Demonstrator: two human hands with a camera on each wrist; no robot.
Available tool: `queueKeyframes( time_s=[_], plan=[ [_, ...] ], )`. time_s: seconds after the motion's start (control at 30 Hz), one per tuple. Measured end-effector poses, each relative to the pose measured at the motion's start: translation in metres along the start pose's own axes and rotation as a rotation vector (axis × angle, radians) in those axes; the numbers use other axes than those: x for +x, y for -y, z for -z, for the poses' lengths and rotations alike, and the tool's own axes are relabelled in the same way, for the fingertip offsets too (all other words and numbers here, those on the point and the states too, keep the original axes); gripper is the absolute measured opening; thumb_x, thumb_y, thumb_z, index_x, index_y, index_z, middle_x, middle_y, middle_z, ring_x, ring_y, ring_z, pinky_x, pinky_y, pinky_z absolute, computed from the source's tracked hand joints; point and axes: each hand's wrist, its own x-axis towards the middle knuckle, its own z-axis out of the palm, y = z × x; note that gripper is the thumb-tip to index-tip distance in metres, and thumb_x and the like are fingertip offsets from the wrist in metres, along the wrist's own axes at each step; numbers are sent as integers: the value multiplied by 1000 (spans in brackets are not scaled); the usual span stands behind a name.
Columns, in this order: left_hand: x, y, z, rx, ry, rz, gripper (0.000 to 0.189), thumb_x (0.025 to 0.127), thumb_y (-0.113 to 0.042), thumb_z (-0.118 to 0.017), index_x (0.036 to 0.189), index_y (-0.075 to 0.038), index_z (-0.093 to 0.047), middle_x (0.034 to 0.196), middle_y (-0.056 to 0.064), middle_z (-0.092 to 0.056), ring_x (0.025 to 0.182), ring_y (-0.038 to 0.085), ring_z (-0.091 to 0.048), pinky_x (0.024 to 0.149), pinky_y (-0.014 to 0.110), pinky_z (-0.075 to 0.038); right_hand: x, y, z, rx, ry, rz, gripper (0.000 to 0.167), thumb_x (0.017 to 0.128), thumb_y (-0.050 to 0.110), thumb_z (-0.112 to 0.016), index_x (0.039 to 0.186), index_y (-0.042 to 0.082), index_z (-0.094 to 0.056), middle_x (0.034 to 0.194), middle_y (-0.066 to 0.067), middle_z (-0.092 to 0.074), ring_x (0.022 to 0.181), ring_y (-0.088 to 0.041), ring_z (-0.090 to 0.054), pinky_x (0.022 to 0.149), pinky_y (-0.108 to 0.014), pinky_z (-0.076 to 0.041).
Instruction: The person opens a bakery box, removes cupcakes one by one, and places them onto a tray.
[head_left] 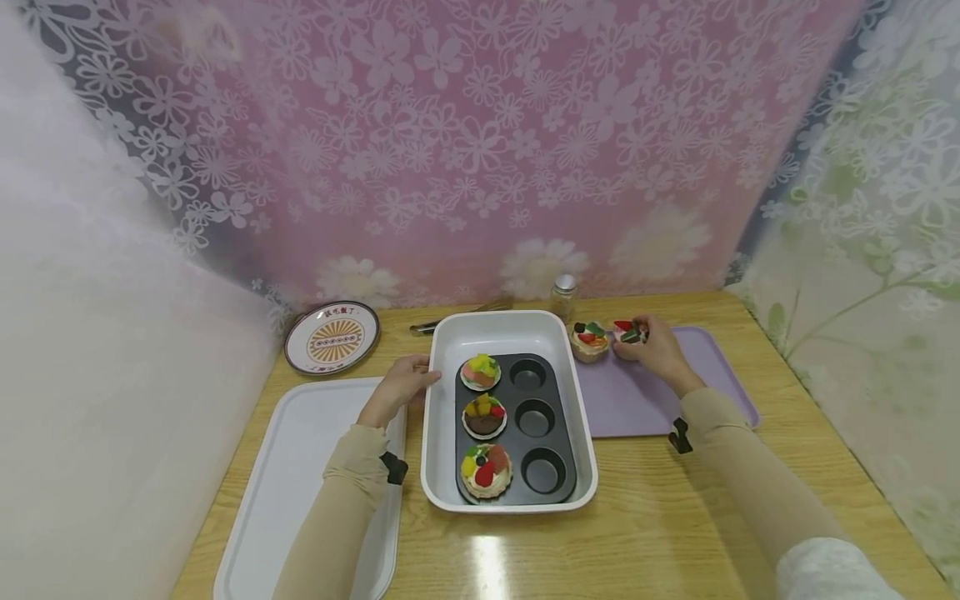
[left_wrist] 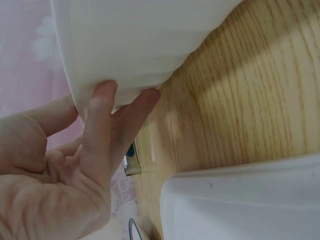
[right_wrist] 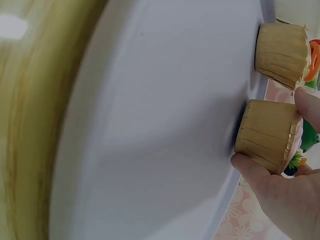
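My right hand (head_left: 660, 349) holds a cupcake (right_wrist: 267, 134) in a brown paper cup at the back of the purple tray (head_left: 628, 408), thumb and fingers on either side of it. Another cupcake (head_left: 589, 340) with berries on top stands just left of it. With thumb over the rim and fingers along the outer wall, my left hand (head_left: 400, 385) grips the left side of a deep white pan (head_left: 437, 450). Inside the pan lies a dark muffin tin (head_left: 517, 492). Its left column carries three fruit-topped cakes (head_left: 483, 417); the cups of its right column are bare.
A white tray (head_left: 300, 467) lies at the left, with a patterned plate (head_left: 332, 337) behind it leaning near the wall. Tongs (head_left: 424, 327) lie partly behind the pan. A glass shaker (head_left: 563, 297) with a metal lid stands at the back, close to the cupcakes.
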Motion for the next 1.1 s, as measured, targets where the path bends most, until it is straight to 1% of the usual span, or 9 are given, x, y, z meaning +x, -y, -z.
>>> queueKeyframes(
  time_s=[0.3, 0.43, 0.53, 0.63, 0.67, 0.8, 0.87, 0.93, 1.1],
  plan=[
    [1, -4, 2, 16, 3, 10, 53, 109, -20, -59, 157, -5, -46, 150, 21, -60, 126, 34, -67, 89, 35, -61, 2, -3, -1, 22, -7, 20, 84, 94, 22, -80, 154, -15, -34, 151, -42, -43, 139, -54, -44, 117, -66, -38],
    [2, -4, 2, -7, 15, 13, 53, 109, -19, -59, 157, -3, -45, 150, 23, -58, 128, 36, -66, 92, 37, -62, -1, 3, 2, 23, 8, 20, 93, 94, 24, -80, 159, -12, -25, 158, -43, -34, 144, -57, -39, 119, -68, -35],
    [2, -4, 2, -10, 16, 20, 53, 108, -18, -60, 157, -3, -45, 150, 23, -59, 128, 36, -67, 92, 38, -62, -5, 20, 7, 16, -51, 60, 95, 96, 29, -79, 162, -8, -21, 163, -41, -27, 149, -57, -32, 121, -70, -31],
    [1, -6, 3, -7, 10, 32, 53, 108, -17, -61, 156, -1, -46, 147, 24, -60, 128, 36, -67, 93, 39, -63, -8, 49, 12, 6, -114, 133, 92, 97, 31, -77, 163, -5, -23, 165, -37, -27, 152, -55, -28, 123, -71, -27],
    [1, -6, 2, -6, 10, 34, 52, 108, -16, -61, 155, 0, -47, 147, 24, -60, 128, 37, -67, 93, 39, -63, -9, 60, 13, 12, -114, 156, 91, 98, 31, -76, 163, -3, -23, 165, -35, -27, 153, -54, -27, 124, -71, -25],
    [3, -8, 2, 8, 15, 36, 51, 108, -16, -60, 155, 1, -47, 146, 25, -61, 128, 37, -67, 94, 40, -63, -12, 102, 9, 61, -38, 207, 92, 98, 31, -75, 166, 3, -21, 170, -28, -26, 156, -49, -26, 126, -69, -24],
    [4, -9, 3, 14, 21, 24, 51, 109, -17, -59, 155, 2, -46, 146, 25, -60, 128, 38, -67, 94, 40, -63, -11, 121, 4, 109, 17, 234, 93, 97, 30, -76, 167, 5, -19, 172, -24, -24, 158, -47, -26, 127, -68, -24],
    [4, -9, 3, 12, 20, 18, 50, 109, -17, -59, 154, 1, -48, 144, 25, -61, 126, 37, -68, 93, 40, -63, -9, 138, -4, 120, 66, 286, 95, 97, 27, -78, 167, 4, -19, 172, -24, -24, 157, -47, -28, 127, -66, -25],
    [1, -9, 3, -8, 25, 17, 45, 108, -14, -59, 149, 3, -52, 137, 24, -66, 116, 31, -73, 87, 37, -64, -7, 162, -26, 44, 215, 360, 96, 98, 26, -77, 169, 7, -15, 174, -21, -21, 159, -45, -25, 126, -67, -27]
  ],
)
